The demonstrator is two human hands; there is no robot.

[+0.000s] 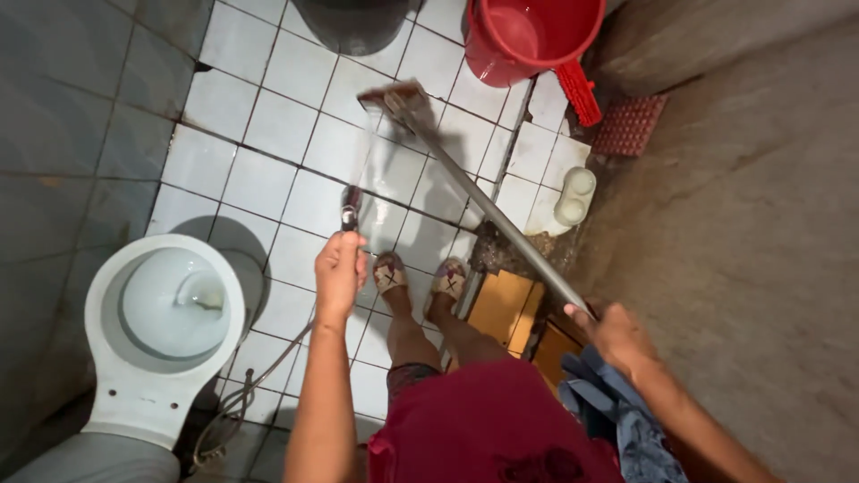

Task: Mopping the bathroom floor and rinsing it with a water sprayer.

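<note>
White floor tiles (268,179) shine wet where the person's left hand (340,273) is closed around a spray nozzle (351,207) jetting water ahead of the sandalled feet (420,279), its hose (246,394) trailing back beside the toilet (165,331). The right hand (617,335) is wrapped round the end of a long-handled brush (483,201) whose head (394,97) rests on the tiles near the red bucket (528,36). I'd judge the slick floor could take a sandal out from under them, and the looped hose could catch an ankle.
</note>
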